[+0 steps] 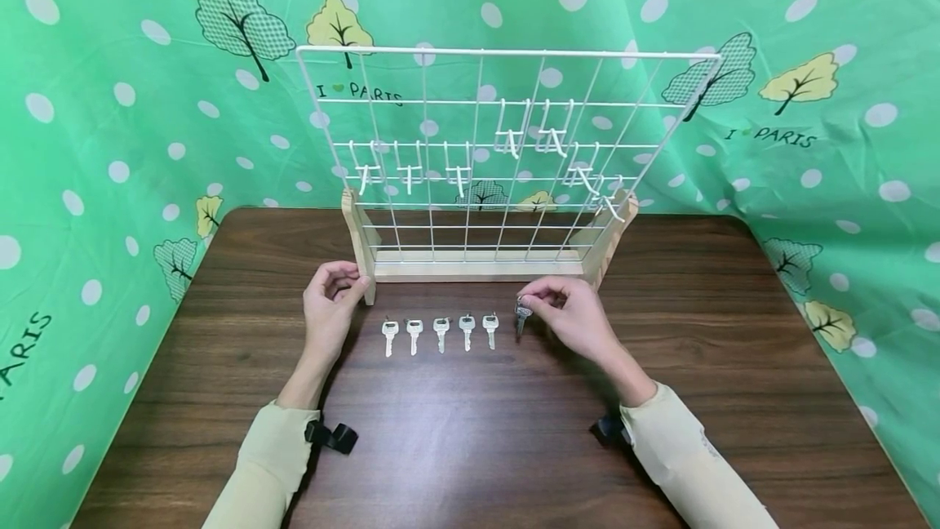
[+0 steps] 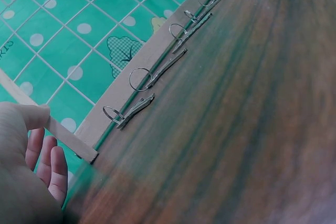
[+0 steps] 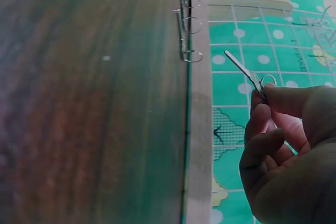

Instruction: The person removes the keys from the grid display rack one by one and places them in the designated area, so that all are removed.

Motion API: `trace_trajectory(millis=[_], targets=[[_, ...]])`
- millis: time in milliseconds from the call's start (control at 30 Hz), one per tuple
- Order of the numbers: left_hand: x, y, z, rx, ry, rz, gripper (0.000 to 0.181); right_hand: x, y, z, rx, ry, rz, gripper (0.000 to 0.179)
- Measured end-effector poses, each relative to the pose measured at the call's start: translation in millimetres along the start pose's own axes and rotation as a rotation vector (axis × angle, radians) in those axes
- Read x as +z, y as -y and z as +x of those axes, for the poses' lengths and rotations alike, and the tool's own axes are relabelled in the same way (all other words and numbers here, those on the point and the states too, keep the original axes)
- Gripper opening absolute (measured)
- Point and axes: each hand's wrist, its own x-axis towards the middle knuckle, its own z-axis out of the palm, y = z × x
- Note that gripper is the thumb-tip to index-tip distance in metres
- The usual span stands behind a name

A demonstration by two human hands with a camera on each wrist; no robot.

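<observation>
In the head view, my right hand (image 1: 576, 317) pinches a silver key (image 1: 522, 313) by its bow and ring, right of a row of keys. Seen from the right wrist, the held key's blade (image 3: 239, 63) points away from the thumb and finger, and a small ring (image 3: 268, 80) is at its bow. Several more silver keys (image 1: 441, 335) with rings lie side by side on the table, in front of the stand. My left hand (image 1: 330, 300) holds the front of the stand's left wooden leg (image 1: 358, 239), thumb against the wood.
A white wire grid (image 1: 507, 51) rises from the wooden stand (image 1: 477, 266), leaning back. Several white hooks (image 1: 365, 175) hang on it at different heights, with no keys on them. The dark wooden table (image 1: 441, 447) meets a green printed cloth (image 1: 95, 145) behind and at the sides.
</observation>
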Motion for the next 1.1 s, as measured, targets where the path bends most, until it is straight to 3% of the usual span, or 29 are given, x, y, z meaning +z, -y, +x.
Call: trace_trajectory(millis=[633, 833, 1100], targets=[[0.0, -0.2, -0.6, 0.004, -0.004, 0.002, 0.03, 11.5, -18.9, 1.3, 0.043, 0.039, 0.007, 0.006], [-0.1, 0.0, -0.3, 0.005, -0.002, -0.002, 0.03, 15.9, -26.9, 1.6, 0.019, 0.06, 0.015, 0.007], [0.0, 0.1, 0.0, 0.005, -0.003, 0.002, 0.029, 20.3, -27.6, 1.1, -0.014, 0.022, -0.055, 0.009]])
